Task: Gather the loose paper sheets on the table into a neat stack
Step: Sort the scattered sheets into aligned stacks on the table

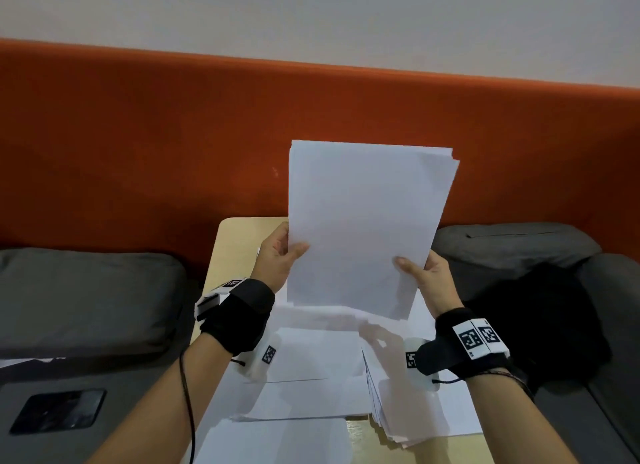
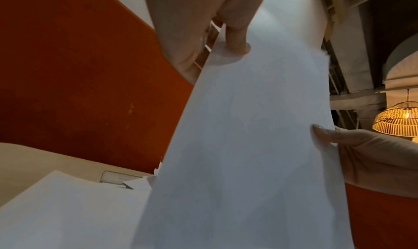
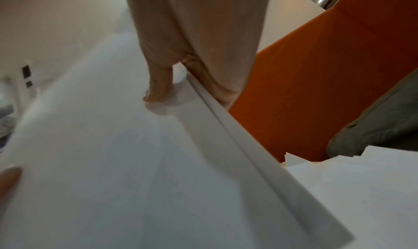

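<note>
White bundle, head view: we hold the sheaf of sheets upright over the table, left hand and right hand pinching its side edges, probably to square it; loose sheets lie beneath.
Left wrist view: thumb clamps the left edge.
Right wrist view: fingers curl behind the right edge.

This looks like a café or lounge seating area. An orange upholstered bench back runs across the frame's middle below a pale wall, with grey seat cushions at left and right of a small light-wood worktop. A woven wicker pendant lamp glows at the right edge.
</note>
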A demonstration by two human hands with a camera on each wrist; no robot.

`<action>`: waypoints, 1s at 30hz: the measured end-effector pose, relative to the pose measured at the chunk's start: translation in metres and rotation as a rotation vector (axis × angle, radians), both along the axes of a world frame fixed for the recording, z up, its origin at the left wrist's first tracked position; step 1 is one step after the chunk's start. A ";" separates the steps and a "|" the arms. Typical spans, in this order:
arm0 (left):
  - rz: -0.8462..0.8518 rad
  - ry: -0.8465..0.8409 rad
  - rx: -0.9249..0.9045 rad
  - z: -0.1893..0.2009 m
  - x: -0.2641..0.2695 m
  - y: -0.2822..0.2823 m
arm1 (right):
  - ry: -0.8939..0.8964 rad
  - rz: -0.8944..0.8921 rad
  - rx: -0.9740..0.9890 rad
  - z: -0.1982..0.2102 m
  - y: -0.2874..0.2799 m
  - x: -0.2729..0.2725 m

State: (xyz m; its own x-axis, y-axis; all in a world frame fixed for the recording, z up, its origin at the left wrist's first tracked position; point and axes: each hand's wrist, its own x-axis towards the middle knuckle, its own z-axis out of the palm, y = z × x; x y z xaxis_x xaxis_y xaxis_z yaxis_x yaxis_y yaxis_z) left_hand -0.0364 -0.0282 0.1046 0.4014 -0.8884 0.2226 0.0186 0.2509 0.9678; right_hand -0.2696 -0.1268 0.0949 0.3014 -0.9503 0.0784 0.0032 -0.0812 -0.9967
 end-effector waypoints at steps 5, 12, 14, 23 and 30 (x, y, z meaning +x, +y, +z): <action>0.079 0.029 -0.025 0.007 -0.001 -0.005 | 0.025 0.020 0.027 -0.004 0.003 0.003; 0.086 -0.012 -0.052 0.015 -0.005 -0.004 | 0.020 0.017 0.023 0.002 0.006 0.006; 0.099 -0.026 -0.069 0.018 -0.006 -0.004 | 0.013 0.016 0.006 0.006 0.008 0.006; 0.141 -0.041 0.107 -0.006 -0.006 0.006 | 0.112 0.027 0.050 0.001 0.016 0.018; 0.212 -0.051 0.172 -0.011 0.006 0.009 | 0.151 0.001 0.052 -0.006 0.013 0.039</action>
